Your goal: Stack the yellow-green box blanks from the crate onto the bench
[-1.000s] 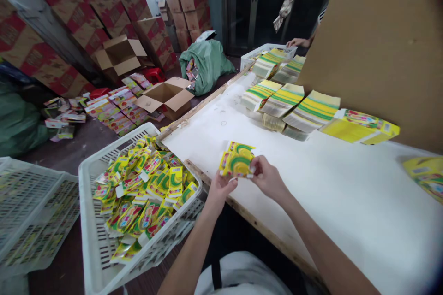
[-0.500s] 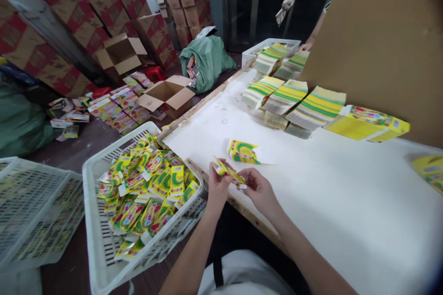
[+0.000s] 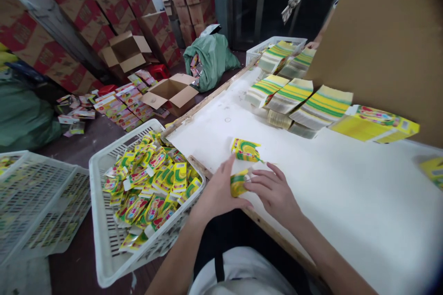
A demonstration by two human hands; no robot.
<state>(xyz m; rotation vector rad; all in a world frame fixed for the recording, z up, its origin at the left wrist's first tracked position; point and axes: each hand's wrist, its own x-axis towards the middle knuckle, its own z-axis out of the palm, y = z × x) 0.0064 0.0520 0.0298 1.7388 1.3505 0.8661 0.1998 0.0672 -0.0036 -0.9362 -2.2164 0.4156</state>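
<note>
My left hand (image 3: 218, 192) is curved round a small yellow and green carton (image 3: 238, 184), its thumb below and its fingers on the far side. My right hand (image 3: 277, 193) reaches in from the right with its fingers apart, the tips at the carton's right side. I cannot tell how firmly they touch it. Just beyond, a flat yellow and green carton (image 3: 246, 150) lies on the white tabletop (image 3: 332, 203). Left of the hands, a white plastic basket (image 3: 98, 221) holds many small yellow packed cartons (image 3: 157, 179).
Stacks of flat cartons (image 3: 320, 106) and a yellow box (image 3: 375, 124) stand along a tall cardboard sheet (image 3: 380, 46). A wooden edge (image 3: 268, 230) borders the table. On the floor are an open cardboard box (image 3: 171, 92), a green sack (image 3: 214, 62) and another crate (image 3: 38, 207).
My hands have shifted slightly and opened out from a pinch on the carton. The left hand now curves round it and the right fingers have spread. The view has moved a little.
</note>
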